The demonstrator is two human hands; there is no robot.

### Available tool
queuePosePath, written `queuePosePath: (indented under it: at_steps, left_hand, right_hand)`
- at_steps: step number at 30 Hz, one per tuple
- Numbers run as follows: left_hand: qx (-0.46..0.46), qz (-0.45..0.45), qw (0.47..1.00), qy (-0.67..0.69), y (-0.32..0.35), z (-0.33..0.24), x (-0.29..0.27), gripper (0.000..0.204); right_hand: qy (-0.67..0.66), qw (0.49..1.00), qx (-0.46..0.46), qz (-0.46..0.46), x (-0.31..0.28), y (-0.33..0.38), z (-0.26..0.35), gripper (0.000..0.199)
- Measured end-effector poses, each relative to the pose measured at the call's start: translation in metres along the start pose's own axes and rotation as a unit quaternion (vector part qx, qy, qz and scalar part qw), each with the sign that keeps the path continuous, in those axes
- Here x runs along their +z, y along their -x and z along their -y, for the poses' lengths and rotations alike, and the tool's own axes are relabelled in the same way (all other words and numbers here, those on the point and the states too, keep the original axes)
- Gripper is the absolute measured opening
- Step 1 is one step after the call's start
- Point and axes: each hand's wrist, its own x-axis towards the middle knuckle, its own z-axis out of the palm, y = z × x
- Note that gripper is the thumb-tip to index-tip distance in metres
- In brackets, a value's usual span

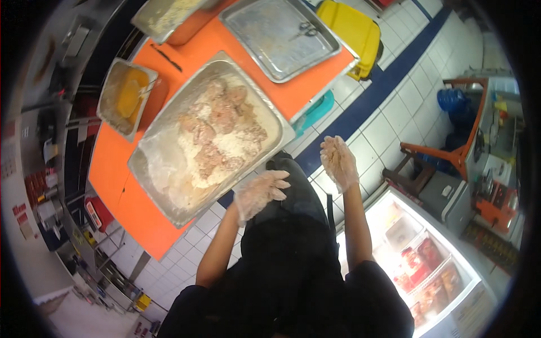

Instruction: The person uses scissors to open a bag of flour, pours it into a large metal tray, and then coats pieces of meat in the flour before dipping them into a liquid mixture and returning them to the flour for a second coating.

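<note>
Head view: both hands wear thin clear gloves dusted with flour. Left hand point(260, 191) at frame centre, fingers spread, grip open and empty, just off the near corner of the big metal tray point(163, 194). Right hand point(338, 161) right of centre, over the tiled floor point(389, 127), also open, holding nothing. The tray sits on the orange desk point(121, 197), centre-left, holding floured meat pieces point(217, 132) in loose flour. Judged: meat soft, slippery under the coating, best cupped from below; the tray looks heavy, to be taken by its rims. Upper left: smaller pan of yellow batter point(128, 93). Top centre: empty tray with scissors point(307, 29). Lower right: open chest freezer point(428, 270).
</note>
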Motion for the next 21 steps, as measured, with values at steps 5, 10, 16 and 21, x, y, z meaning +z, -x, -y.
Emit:
queuePosePath:
  at_steps: [5, 10, 16, 21]
  left_hand:
    - [-0.12, -0.247, 0.958, -0.083, -0.102, 0.117, -0.06, 0.056]
    - [-0.081, -0.433, 0.894, -0.084, -0.145, 0.158, -0.105, 0.056]
    - [0.219, -0.371, 0.654, -0.622, -0.258, 0.131, -0.05, 0.062]
    - [0.144, -0.427, 0.407, -0.795, -0.295, 0.14, -0.094, 0.057]
  right_hand:
    - [0.055, 0.983, -0.063, -0.165, -0.137, -0.118, -0.015, 0.027]
    - [0.104, 0.973, -0.096, -0.181, -0.133, -0.204, -0.018, 0.033]
    - [0.244, 0.949, -0.142, -0.14, -0.119, -0.221, -0.014, 0.024]
    - [0.18, 0.961, -0.174, -0.119, -0.115, -0.214, -0.018, 0.018]
